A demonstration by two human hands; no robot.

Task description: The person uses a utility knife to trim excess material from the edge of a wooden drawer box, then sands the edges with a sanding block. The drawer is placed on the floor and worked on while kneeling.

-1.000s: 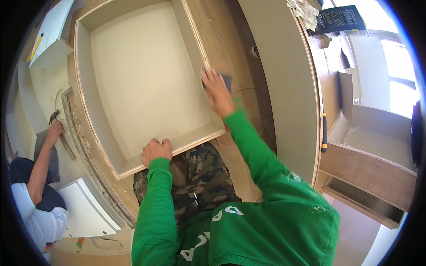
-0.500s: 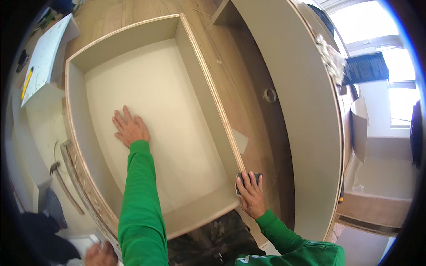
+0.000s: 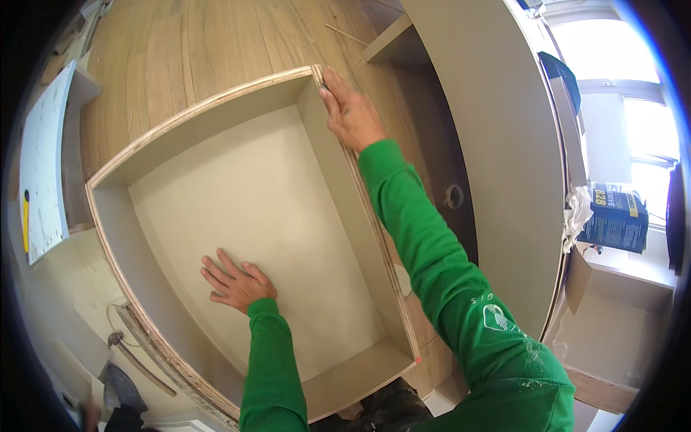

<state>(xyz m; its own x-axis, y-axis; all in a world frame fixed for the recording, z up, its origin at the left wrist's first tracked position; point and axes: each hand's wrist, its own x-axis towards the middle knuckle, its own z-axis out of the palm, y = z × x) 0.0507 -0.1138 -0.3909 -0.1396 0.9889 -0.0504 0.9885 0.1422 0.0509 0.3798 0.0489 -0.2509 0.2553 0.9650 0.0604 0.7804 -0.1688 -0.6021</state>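
Note:
A shallow open box like a drawer, with beige-grey sides and bare plywood edges, lies before me with its open side up. My left hand rests flat on its pale bottom panel, fingers spread. At the far right corner, my right hand curls over the plywood edge. It grips a dark sanding block, of which only a sliver shows beside the fingers; the earlier picture shows the block more fully.
A tall beige panel stands to the right, with a tape roll in its shadow. At left lie a white board with a yellow pen-like tool and a hammer. A dark blue can stands at far right.
My right hand has slid the sanding block from the near part of the right edge to the far corner. In the picture, my left hand sits lower, nearer to me, still flat on the panel.

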